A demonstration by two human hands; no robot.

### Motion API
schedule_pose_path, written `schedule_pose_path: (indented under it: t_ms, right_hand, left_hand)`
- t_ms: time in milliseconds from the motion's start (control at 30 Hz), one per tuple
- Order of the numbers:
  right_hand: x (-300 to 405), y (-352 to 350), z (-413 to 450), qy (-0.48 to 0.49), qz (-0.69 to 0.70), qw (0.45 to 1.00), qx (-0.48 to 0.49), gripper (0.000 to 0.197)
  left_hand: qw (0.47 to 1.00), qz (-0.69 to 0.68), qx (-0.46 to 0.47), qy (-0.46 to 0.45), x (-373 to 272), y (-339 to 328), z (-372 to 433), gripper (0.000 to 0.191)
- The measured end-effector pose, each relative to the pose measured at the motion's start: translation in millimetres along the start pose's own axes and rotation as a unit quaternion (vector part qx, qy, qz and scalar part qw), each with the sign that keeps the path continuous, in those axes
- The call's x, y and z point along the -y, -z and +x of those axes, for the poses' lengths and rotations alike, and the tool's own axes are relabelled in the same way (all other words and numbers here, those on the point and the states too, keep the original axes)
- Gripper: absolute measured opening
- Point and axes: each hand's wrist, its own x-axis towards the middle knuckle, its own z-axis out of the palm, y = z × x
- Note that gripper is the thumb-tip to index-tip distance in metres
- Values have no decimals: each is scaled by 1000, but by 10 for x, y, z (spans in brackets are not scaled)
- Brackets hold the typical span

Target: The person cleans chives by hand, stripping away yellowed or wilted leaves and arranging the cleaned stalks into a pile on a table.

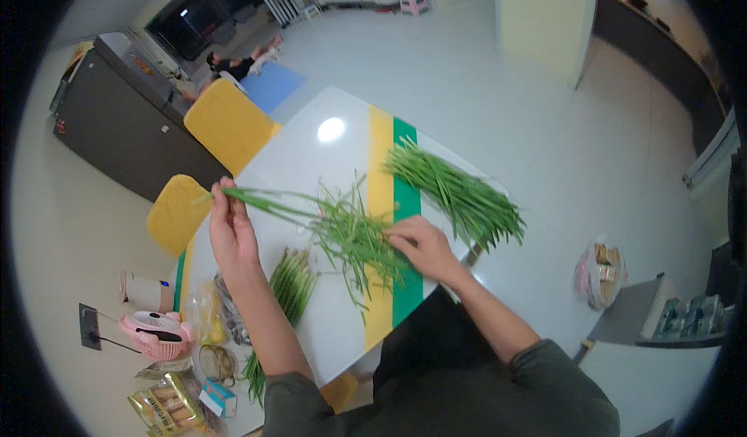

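My left hand (233, 227) is raised over the left side of the white dining table (303, 151), with long green stalks (262, 202) held between its fingers. These look like garlic chives and reach right, over a loose pile of thin green leaves (356, 238). At the right edge of that pile is my right hand (417, 244), fingers bent together; whether it pinches a leaf is not clear. A neat bundle of garlic chives (458, 195) lies on the table's right part. Another bundle (292, 282) lies partly hidden behind my left forearm.
Yellow chairs (227, 125) stand along the table's far left side. A pink fan (156, 333), a glass mug (217, 364), packaged food (169, 405) and plastic bags (208, 314) crowd the lower left. A filled bag (601, 273) is at the right. A person (233, 66) is on a blue mat.
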Motion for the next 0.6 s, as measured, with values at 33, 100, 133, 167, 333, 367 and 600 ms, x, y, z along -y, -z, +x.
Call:
schedule_pose_path:
  t_ms: [33,100,133,167,333,367,600]
  right_hand:
    - [-12,36,41,2,7,1000,7,22]
    - [-97,46,36,8,29,1000,-2,21]
    - [-158,41,50,28,46,998,-13,21]
    - [-218,43,53,22,48,998,-15,21]
    - [-196,36,14,1,40,999,-7,18]
    - [-187,39,-2,-2,40,999,-8,18]
    - [-168,50,-3,-22,91,995,-22,17]
  left_hand:
    - [1000,-21,18,9,56,-96,58,29]
    - [999,-7,31,40,258,-287,87,29]
    - [997,-3,50,63,394,-391,110,29]
    - [996,6,29,83,568,-516,102,27]
    - [973,38,96,206,1397,-972,-21,28]
    - [967,47,120,220,1613,-1002,-65,26]
    - [909,223,154,317,2634,-1018,-346,13]
